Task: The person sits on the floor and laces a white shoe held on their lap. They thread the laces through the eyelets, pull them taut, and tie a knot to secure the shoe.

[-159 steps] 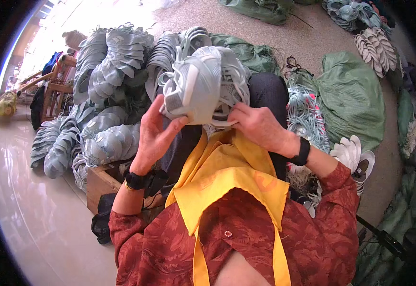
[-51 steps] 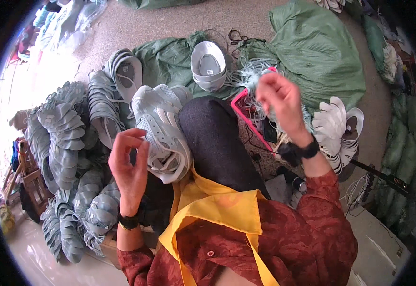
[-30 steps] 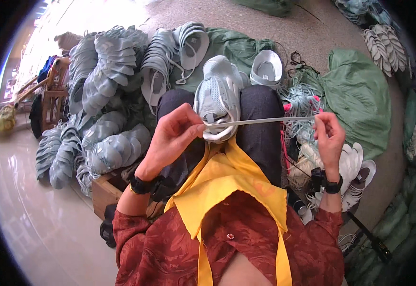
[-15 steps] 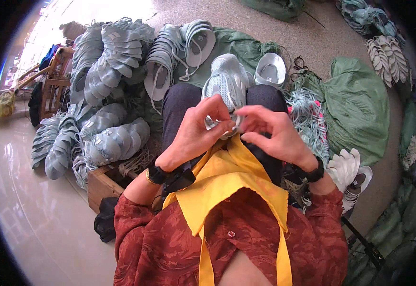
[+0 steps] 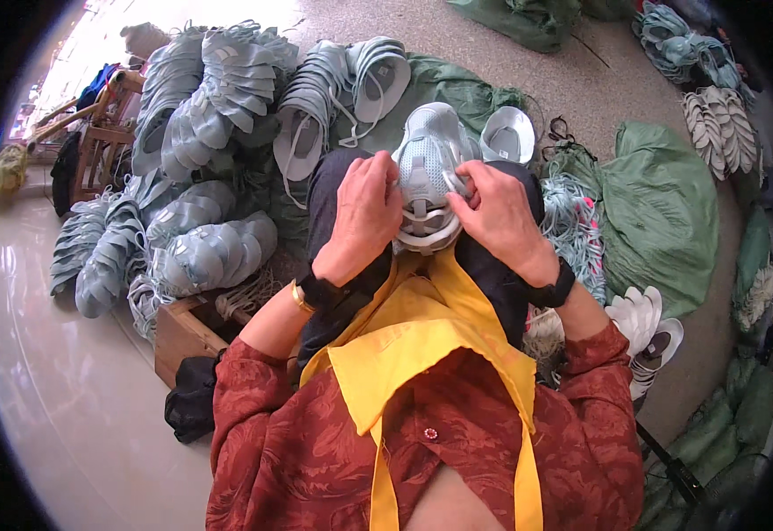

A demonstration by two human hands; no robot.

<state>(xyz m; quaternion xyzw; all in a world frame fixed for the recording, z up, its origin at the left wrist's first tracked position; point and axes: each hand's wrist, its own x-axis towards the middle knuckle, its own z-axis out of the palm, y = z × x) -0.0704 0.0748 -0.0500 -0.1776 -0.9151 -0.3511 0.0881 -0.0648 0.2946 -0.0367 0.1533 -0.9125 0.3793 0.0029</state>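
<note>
a pale shoe upper (image 5: 433, 159) is propped between the knees (image 5: 326, 190), just beyond the yellow apron (image 5: 430, 314). the left hand (image 5: 364, 211) is placed at its left edge, fingers curled together; whether the right hand's (image 5: 507, 217) fingers are clamped at the other edge cannot be told. blue laces (image 5: 572, 221) are heaped beside a green sack (image 5: 661, 203).

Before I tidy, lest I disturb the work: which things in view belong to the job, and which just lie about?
Job, as it appears:
pale shoe upper, between left hand and right hand
probably pale-blue laces, stacked uppers

Seemingly just lying about:
wooden chair
black bundle
</note>
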